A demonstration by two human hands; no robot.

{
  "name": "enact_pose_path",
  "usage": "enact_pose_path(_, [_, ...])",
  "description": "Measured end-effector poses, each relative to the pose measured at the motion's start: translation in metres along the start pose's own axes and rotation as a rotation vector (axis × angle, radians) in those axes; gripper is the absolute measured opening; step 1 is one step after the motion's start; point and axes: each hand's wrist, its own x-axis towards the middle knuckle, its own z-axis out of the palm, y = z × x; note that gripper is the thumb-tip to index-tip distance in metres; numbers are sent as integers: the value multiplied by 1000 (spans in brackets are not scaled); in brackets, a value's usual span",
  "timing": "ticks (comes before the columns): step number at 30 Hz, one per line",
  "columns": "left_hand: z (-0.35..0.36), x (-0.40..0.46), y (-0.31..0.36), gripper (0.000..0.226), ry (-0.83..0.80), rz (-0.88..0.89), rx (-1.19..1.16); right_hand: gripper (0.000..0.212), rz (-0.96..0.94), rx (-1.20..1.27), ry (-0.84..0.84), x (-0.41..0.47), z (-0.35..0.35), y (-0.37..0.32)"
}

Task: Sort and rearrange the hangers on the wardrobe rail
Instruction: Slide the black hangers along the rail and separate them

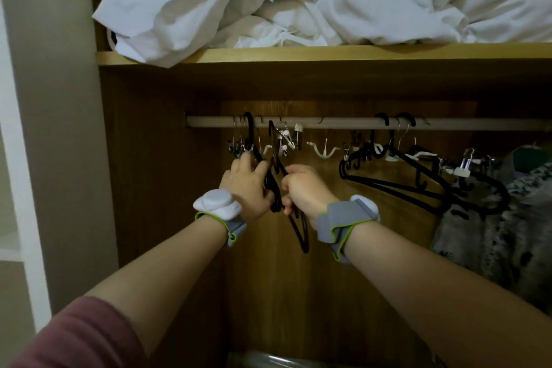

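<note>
A person reaches both bare arms into a wooden wardrobe. The left hand (246, 185) and the right hand (304, 188) are both closed around a bunch of thin black plastic hangers (276, 185) turned edge-on, hooks reaching up toward the grey metal rail (328, 122) directly above the grip. These hangers look light, stiff and prone to tangling; holding near the neck seems safest. Left of the grip, metal clip hangers (237, 146) crowd the rail. To the right lies a fairly open stretch, then more black hangers (397, 170). A wooden shelf (298, 54) limits lifting room overhead.
</note>
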Motion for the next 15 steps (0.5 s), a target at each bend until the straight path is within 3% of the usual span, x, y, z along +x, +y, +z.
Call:
enact_pose_path(3, [1,2,2,49,-74,-93,-290,45,-14,-67,44,12,-11,4])
enact_pose_path(8, [11,3,23,72,-43,-373,-644,43,6,-26,27,22,-18,8])
enact_pose_path(12, [17,11,25,72,-131,-439,-473,33,66,75,-59,24,-14,3])
enact_pose_path(15, [15,14,20,58,-116,-415,-347,27,83,56,-71,29,-9,0])
